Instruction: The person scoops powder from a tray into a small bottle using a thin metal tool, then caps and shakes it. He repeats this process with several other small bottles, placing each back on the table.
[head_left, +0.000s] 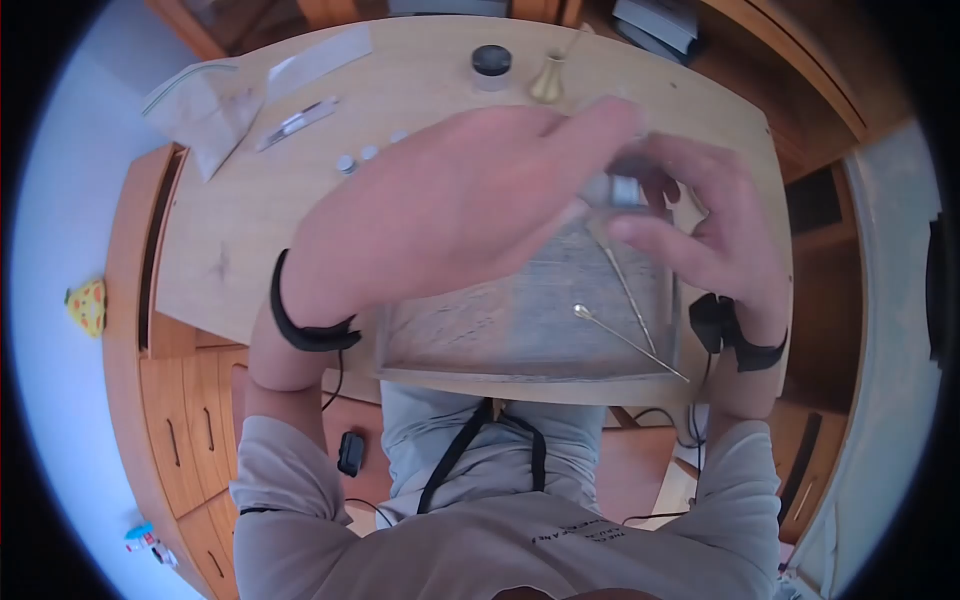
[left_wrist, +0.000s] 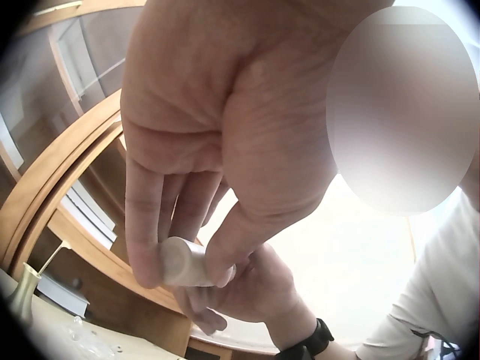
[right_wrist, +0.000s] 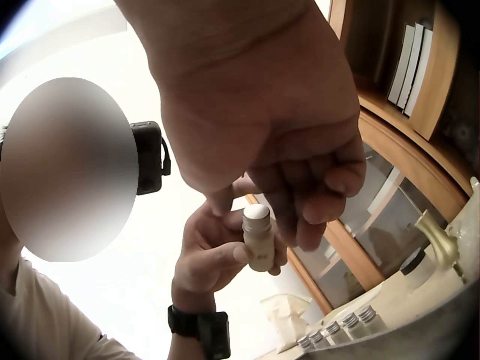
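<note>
My left hand (head_left: 440, 205) is raised over the tray and pinches a small bottle (right_wrist: 259, 244) between thumb and fingers. The bottle is pale, with a white top showing in the right wrist view. Close beside it is my right hand (head_left: 705, 215), its thumb and fingers spread loosely around the bottle's end. In the right wrist view its fingers (right_wrist: 322, 206) hang half curled, with nothing between them. Below both hands lies a shallow tray (head_left: 450, 375) with a grey, streaked bottom. A thin gold spoon (head_left: 630, 342) and another slender gold tool (head_left: 625, 280) lie across its right side.
Several small silver-capped bottles (right_wrist: 350, 324) stand in a row behind the tray. Farther back are a black-lidded jar (head_left: 491, 66) and a gold vase (head_left: 548, 78). A zip bag (head_left: 205, 115), white paper (head_left: 320, 60) and a slim packet (head_left: 298, 123) lie at the back left.
</note>
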